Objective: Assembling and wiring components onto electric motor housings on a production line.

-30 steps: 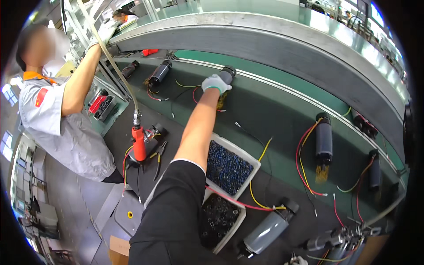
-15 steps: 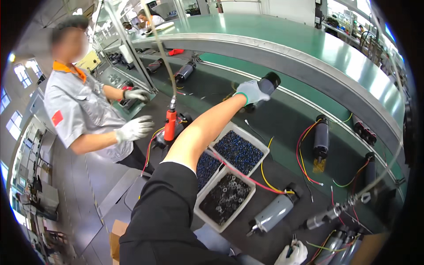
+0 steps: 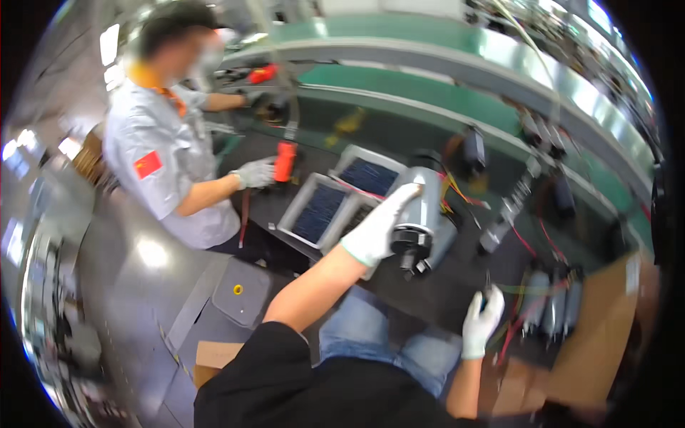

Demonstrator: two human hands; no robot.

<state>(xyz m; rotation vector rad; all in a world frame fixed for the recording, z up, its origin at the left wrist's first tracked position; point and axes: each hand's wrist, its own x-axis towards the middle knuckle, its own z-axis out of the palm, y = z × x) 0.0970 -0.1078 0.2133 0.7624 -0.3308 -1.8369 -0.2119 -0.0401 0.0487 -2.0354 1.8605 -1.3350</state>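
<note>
My left hand (image 3: 378,232), in a white glove, is closed around a grey cylindrical motor (image 3: 422,200) held tilted above the dark work surface. The motor's black end and short shaft point down toward me. Just behind it lies another grey motor (image 3: 444,241), partly hidden, with red and yellow wires beside it. Lower right, my gloved right hand (image 3: 483,321) is closed on a small dark-handled tool (image 3: 488,294) with a thin metal tip pointing up. Its exact kind is too blurred to tell.
Trays of small dark parts (image 3: 319,212) stand left of the motor. A co-worker (image 3: 171,143) at the left grips a hanging red power tool (image 3: 284,161). Several wired motors (image 3: 553,307) and a cardboard box (image 3: 596,335) are at the right; a metal-jointed tool (image 3: 510,210) hangs nearby.
My left hand has brought the motor from the far belt back toward me. My view has shifted, so more of my right hand shows. The co-worker's hand has taken hold of the red tool.
</note>
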